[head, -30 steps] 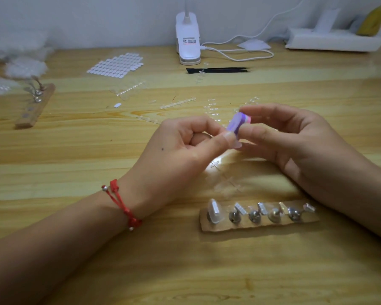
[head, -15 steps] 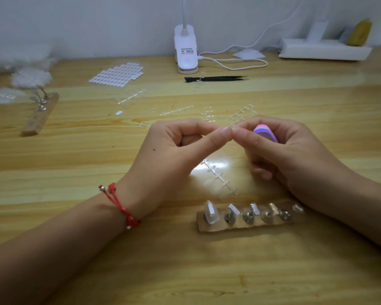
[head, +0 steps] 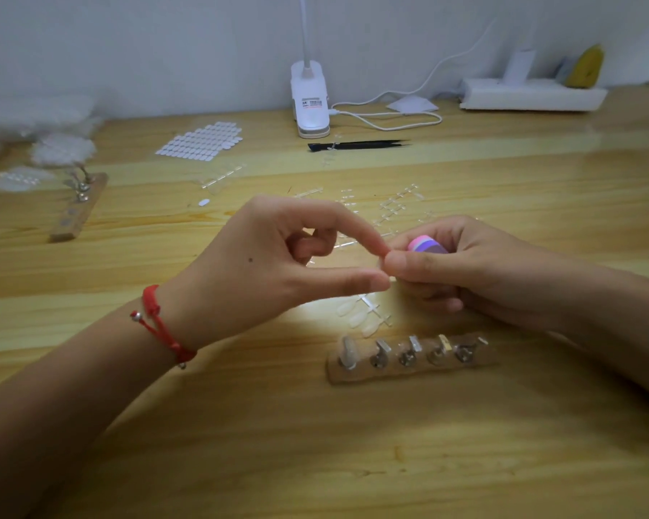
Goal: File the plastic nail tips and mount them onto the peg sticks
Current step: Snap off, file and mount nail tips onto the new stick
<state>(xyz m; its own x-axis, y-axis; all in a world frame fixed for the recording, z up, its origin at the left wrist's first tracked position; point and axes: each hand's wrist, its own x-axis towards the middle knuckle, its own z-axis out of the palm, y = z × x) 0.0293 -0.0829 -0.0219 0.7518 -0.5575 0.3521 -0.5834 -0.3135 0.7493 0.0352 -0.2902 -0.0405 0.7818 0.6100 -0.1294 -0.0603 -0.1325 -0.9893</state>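
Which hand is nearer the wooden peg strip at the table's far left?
Left. The left hand sits right of the wooden peg strip; the right hand lies farther right.

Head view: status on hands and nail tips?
Left hand fingertips touch right hand thumb; any pinched tip unseen. Right grips file block. One nail tip mounted on peg rack. Rack unobstructed.

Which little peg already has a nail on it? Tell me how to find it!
On the wooden table, look at the wooden strip nearest the person, which carries a row of five metal pegs. The one you want is the leftmost peg: it alone wears a clear nail tip, while the other four carry no nail.
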